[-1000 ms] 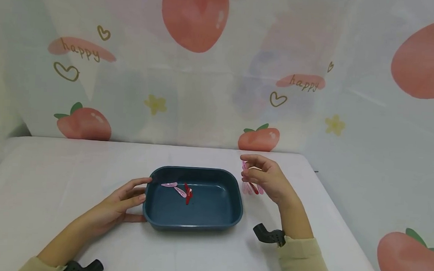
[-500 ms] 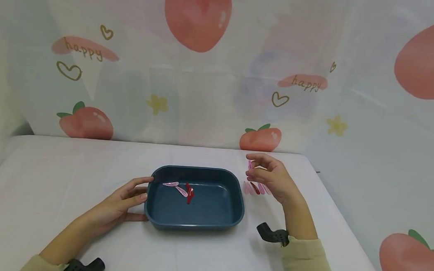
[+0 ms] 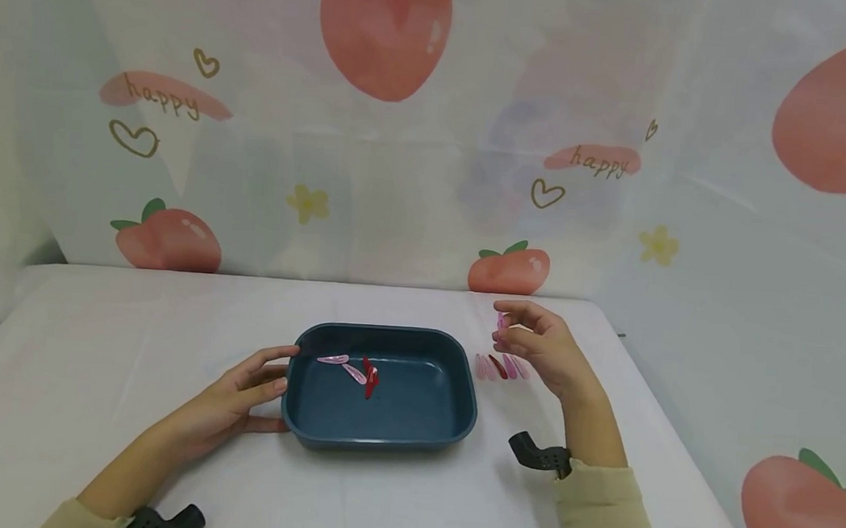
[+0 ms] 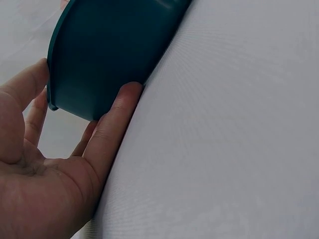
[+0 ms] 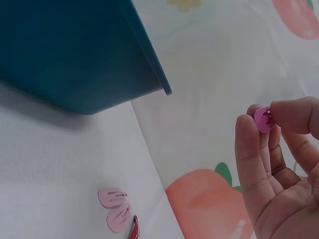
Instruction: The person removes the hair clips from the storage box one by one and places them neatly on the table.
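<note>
My right hand is raised at the right of the table, where it pinches a pink snap hair clip between thumb and fingertips. Below and to the left of it, several pink and red hair clips lie in a row on the cloth. In the middle stands a dark blue rectangular tray. Two light pink clips and some red clips, overlapping, lie inside it. The left hand rests against the tray's left wall, fingers spread and fairly straight, one fingertip at the rim.
White cloth covers the table. Behind it hangs a curtain printed with peaches, hearts and "happy". The row of clips sits close to the tray's right side. Black wrist devices are strapped on both arms.
The right hand has moved to the right with the pinched pink hair clip, uncovering more of the row on the cloth. The left hand stays at the tray.
</note>
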Demonstrator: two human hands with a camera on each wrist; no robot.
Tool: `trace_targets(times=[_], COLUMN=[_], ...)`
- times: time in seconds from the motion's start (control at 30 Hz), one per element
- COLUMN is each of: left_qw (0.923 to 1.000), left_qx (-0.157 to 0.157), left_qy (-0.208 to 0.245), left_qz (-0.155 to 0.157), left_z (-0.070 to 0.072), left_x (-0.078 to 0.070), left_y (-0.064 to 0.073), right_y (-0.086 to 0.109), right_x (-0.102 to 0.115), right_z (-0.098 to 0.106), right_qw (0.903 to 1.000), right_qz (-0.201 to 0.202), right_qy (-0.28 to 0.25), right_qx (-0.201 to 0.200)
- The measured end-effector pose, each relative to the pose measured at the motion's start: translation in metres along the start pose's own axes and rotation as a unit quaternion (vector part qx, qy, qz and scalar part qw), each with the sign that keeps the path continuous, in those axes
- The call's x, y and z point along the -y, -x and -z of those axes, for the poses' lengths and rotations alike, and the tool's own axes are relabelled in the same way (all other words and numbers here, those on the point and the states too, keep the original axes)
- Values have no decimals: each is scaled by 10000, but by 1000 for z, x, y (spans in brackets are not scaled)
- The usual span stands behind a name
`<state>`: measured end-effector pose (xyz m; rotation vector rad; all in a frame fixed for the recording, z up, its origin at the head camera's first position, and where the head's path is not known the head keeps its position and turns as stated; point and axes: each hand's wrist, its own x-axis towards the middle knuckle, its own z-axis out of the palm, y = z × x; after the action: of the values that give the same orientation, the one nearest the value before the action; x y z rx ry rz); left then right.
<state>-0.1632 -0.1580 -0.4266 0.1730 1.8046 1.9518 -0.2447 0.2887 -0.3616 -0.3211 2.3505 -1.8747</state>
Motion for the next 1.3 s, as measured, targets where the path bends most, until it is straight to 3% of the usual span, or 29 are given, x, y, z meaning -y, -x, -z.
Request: trace_targets(times=[0.43, 0.77, 1.3], left_qw=[9999, 9999, 10000], left_qx=[117, 164, 83], left_qy=[12, 9, -4], left_qz=[-69, -48, -23], left_z=[4, 2, 0], left_x=[4, 4, -2], left_y=[0, 0, 1], right_y=[1, 2, -1], right_x=[-6, -26, -44], right_z=[7, 16, 29], right_qw=[9995, 9952, 9853], right_qz=[-191, -570, -967], right_qy=[-136, 638, 1027], right_qx=[-228, -482, -964])
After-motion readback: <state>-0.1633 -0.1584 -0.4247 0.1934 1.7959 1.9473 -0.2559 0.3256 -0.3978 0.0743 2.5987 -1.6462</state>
